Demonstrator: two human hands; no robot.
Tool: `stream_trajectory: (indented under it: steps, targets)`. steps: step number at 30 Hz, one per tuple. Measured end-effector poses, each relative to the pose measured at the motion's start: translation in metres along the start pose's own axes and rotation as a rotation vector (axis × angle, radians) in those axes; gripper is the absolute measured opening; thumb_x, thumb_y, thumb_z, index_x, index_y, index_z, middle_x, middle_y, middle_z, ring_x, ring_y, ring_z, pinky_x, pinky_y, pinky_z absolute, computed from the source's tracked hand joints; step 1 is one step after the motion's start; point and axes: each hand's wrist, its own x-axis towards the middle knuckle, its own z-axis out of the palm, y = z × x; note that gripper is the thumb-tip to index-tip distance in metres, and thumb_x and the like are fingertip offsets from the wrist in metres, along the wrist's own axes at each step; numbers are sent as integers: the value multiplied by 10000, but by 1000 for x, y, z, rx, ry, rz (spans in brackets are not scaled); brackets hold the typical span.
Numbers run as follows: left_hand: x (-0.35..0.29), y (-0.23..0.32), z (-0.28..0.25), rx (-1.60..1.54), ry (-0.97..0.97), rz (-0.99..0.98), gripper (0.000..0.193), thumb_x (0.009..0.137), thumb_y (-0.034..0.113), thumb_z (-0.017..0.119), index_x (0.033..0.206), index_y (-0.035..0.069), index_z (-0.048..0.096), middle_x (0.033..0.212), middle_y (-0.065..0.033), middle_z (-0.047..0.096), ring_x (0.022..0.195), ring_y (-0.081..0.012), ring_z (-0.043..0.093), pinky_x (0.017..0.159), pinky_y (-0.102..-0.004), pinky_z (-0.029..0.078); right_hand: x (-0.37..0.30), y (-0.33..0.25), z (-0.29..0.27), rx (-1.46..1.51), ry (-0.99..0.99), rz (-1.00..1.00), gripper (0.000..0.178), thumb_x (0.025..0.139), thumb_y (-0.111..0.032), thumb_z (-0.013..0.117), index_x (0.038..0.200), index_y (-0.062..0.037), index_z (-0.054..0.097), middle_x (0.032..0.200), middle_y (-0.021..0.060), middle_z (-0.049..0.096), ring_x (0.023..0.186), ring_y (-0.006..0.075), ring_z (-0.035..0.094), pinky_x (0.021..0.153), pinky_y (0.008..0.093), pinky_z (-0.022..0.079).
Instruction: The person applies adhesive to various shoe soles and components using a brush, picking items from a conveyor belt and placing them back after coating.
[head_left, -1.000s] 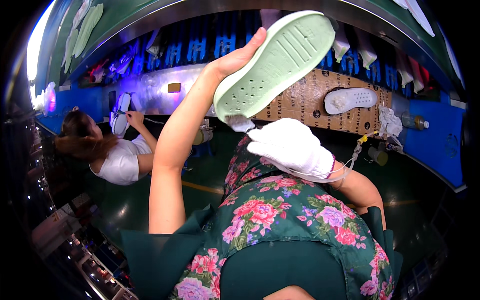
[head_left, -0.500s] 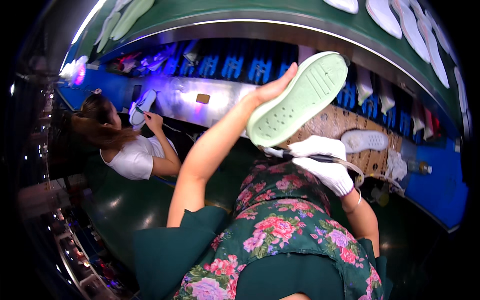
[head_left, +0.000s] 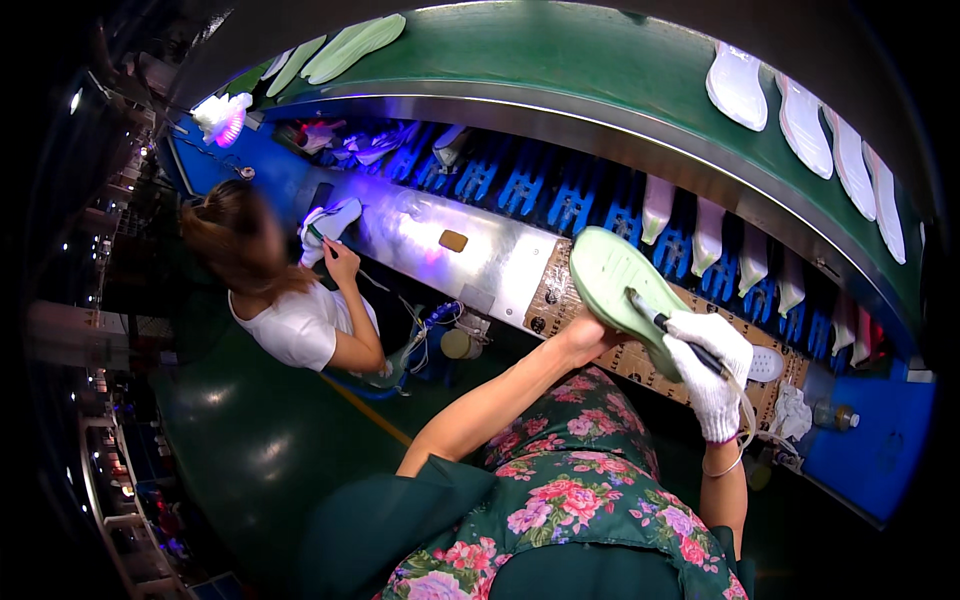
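Observation:
My bare left hand (head_left: 592, 338) grips a pale green shoe sole (head_left: 612, 270) by its edge from below. The sole is tilted, its hollow inner face with a raised rim turned up. A white knitted glove covers my right hand (head_left: 712, 368), which is closed around a dark-handled brush (head_left: 660, 320) with a pale tube running off its rear end. The bristle tip is over the sole's inner face and seems to touch it. Part of my left fingers is hidden behind the sole.
A grey perforated sole (head_left: 766, 364) lies on the cardboard-covered bench (head_left: 548, 305), near a crumpled white cloth (head_left: 791, 411) and a bottle (head_left: 838, 415). White soles (head_left: 738, 88) rest on the green belt (head_left: 560, 65) above blue racks (head_left: 520, 190). A co-worker (head_left: 290, 310) sits at left holding another sole.
The sole has been turned from its perforated bottom to its hollow inner face and lowered to the right. My right hand has raised the brush over it. The view has shifted.

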Motion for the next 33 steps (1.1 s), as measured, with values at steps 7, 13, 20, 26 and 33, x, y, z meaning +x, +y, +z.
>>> stream_trajectory:
  steps: [7, 13, 20, 26, 33]
  targets:
    - [-29, 9, 6, -100, -93, 205, 550, 1022, 383, 446, 1458, 50, 410, 1435, -183, 500, 1228, -355, 563, 1015, -531, 493, -22, -19, 3, -18, 54, -49, 176, 722, -14, 779, 894, -42, 749, 873, 118, 736, 775, 253, 705, 725, 335, 549]
    - [-40, 14, 17, -839, -379, -11, 855, 910, 660, 469, 1546, 119, 286, 1504, -251, 385, 1324, -429, 465, 1067, -611, 412, -22, -26, 4, 14, 146, -100, 197, 741, -19, 774, 936, -36, 749, 921, 121, 741, 793, 263, 702, 733, 344, 546]
    - [-21, -15, 45, -555, -248, 113, 1005, 766, 762, 598, 1533, 178, 317, 1480, -295, 358, 1350, -447, 394, 1084, -609, 386, -23, -28, -1, -1, 233, -138, 206, 735, -39, 783, 939, -45, 755, 894, 103, 743, 778, 251, 710, 712, 342, 554]
    - [-19, -32, 50, -408, 109, 93, 1097, 693, 922, 487, 1491, 177, 385, 1460, -176, 449, 1350, -364, 428, 1125, -580, 350, -9, -35, -8, -94, 311, -262, 197, 721, -12, 786, 915, -34, 758, 889, 105, 742, 777, 246, 708, 726, 332, 557]
    - [-21, -50, 52, -379, -35, 54, 1088, 691, 776, 679, 1535, 193, 317, 1507, -100, 427, 1370, -326, 436, 1141, -534, 373, -15, -14, -4, 76, 124, -110, 422, 911, -110, 656, 1328, -72, 607, 1349, 107, 600, 1217, 239, 583, 1040, 346, 461]
